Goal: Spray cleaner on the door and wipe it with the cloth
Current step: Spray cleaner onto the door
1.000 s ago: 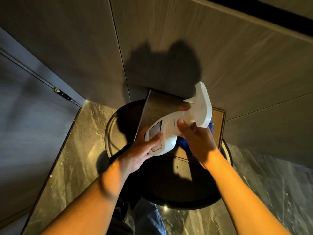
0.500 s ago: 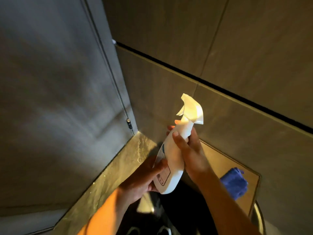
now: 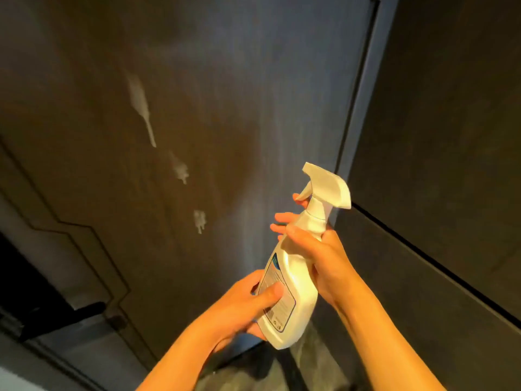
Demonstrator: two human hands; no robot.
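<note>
spraying step. bottle (image 3: 293,266) held up near door (image 3: 197,108); right hand (image 3: 318,252) fingers wrapped round neck, left hand (image 3: 248,306) gripping base. foam streaks (image 3: 180,167) on door. cloth not visible; next, likely fetch it.

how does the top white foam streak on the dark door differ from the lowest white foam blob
The top white foam streak is long and narrow, trailing down to a thin point; the lowest white foam blob is short and compact with small drips. The streak sits high and further left on the dark door; the blob sits lower, nearer the white spray bottle. Both are white cleaner running down the door, unwiped.
</note>
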